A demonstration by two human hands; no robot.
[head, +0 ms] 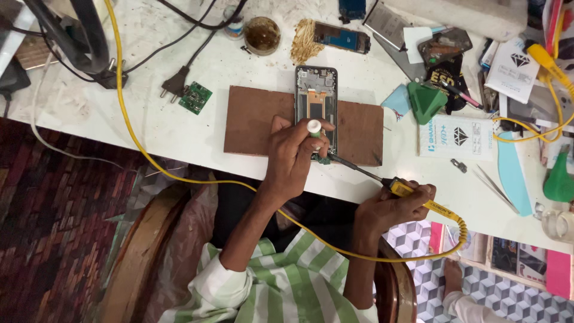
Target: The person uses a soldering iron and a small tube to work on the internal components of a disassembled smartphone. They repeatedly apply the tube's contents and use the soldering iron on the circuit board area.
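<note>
My left hand (293, 157) is closed around a small white-tipped tube (314, 127), resting on the lower end of the opened phone (316, 107); my right hand (391, 206) grips the yellow handle of a soldering iron (382, 179), its dark tip reaching the phone's bottom edge just beside my left fingers; the phone lies flat on a brown board (251, 119) on the white tabletop (149, 125); I judge it light, thin, stiff and fragile inside, best steadied by its frame edges; left of the board sits a green circuit board (195, 97); right of it a green wedge (426, 100); tweezers (495, 188) lie farther right.
</note>
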